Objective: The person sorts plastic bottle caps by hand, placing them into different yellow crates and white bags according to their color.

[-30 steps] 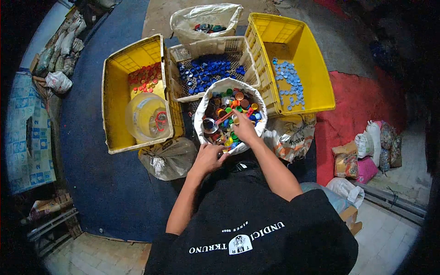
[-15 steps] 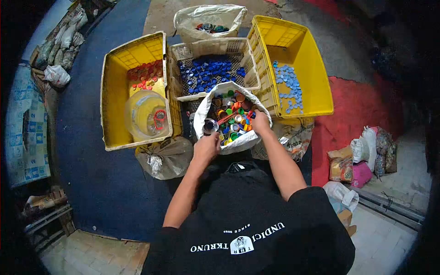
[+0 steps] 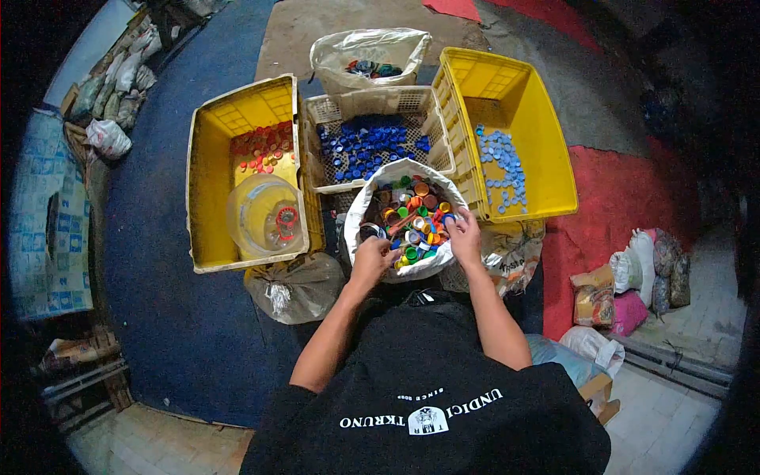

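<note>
Red caps [image 3: 265, 144] lay in the left yellow crate [image 3: 208, 158]. Our left hand [image 3: 372, 263] curled at the white sack [image 3: 359, 210] of mixed caps [image 3: 416, 215]; beyond, a white crate [image 3: 336, 106] held dark-blue caps [image 3: 372, 144]. Our shirt [image 3: 380, 376] read "UNDICI TKRUNO". Our right hand [image 3: 465, 237] bent at the sack's rim; we couldn't tell either hand's pinch. Pale-blue caps [image 3: 502, 162] lay in the right yellow crate [image 3: 540, 119]

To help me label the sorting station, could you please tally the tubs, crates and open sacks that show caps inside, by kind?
Yellow tubs: 2 (left tub, right tub)
White crate: 1
Open sacks: 2 (near sack, far sack)
Total: 5
</note>
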Action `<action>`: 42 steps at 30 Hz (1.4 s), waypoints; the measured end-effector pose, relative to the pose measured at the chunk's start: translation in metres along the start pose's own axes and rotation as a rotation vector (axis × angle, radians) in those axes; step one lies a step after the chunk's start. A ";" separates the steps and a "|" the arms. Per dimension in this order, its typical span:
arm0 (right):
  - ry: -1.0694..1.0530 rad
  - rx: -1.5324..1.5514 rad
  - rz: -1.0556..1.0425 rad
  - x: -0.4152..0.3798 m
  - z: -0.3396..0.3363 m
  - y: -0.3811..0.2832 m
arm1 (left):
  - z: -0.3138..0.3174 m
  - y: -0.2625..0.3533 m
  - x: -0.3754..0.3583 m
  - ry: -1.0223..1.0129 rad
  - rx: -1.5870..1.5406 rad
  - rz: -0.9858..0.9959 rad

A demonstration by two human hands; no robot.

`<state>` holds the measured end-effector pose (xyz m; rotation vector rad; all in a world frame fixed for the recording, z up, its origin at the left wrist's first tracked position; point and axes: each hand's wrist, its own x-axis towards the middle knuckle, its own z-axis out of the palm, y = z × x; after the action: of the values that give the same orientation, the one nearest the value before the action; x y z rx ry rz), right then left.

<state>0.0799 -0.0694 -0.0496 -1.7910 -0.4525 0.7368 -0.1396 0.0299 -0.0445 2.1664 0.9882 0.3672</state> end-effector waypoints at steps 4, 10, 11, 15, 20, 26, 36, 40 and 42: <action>-0.135 0.574 0.305 -0.018 -0.013 -0.022 | -0.039 0.023 -0.006 -0.024 -0.373 -0.321; -0.455 0.790 0.572 -0.038 0.017 -0.057 | -0.035 0.016 -0.011 0.109 -0.777 -0.347; -0.479 0.829 0.623 -0.040 0.025 -0.052 | -0.032 0.023 -0.012 0.156 -0.910 -0.326; -0.517 0.892 0.719 -0.049 0.052 -0.036 | -0.036 0.042 -0.015 0.154 -0.658 -0.046; -0.513 0.863 0.796 -0.072 0.065 -0.075 | -0.042 0.057 -0.029 0.237 0.093 0.194; -0.353 0.855 0.734 -0.041 0.054 -0.032 | -0.037 0.035 -0.034 0.375 -0.534 -0.108; -0.378 0.824 0.699 0.020 0.012 -0.018 | -0.034 0.006 -0.007 0.166 0.383 -0.034; -0.451 1.084 0.829 0.025 0.014 -0.011 | 0.007 -0.032 0.013 0.126 0.765 -0.022; -0.380 1.102 0.887 0.022 0.015 0.001 | 0.011 -0.035 0.013 0.141 0.850 -0.039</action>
<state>0.0856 -0.0451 -0.0599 -0.7127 0.5174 1.5568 -0.1445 0.0498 -0.0782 2.8875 1.4454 0.0720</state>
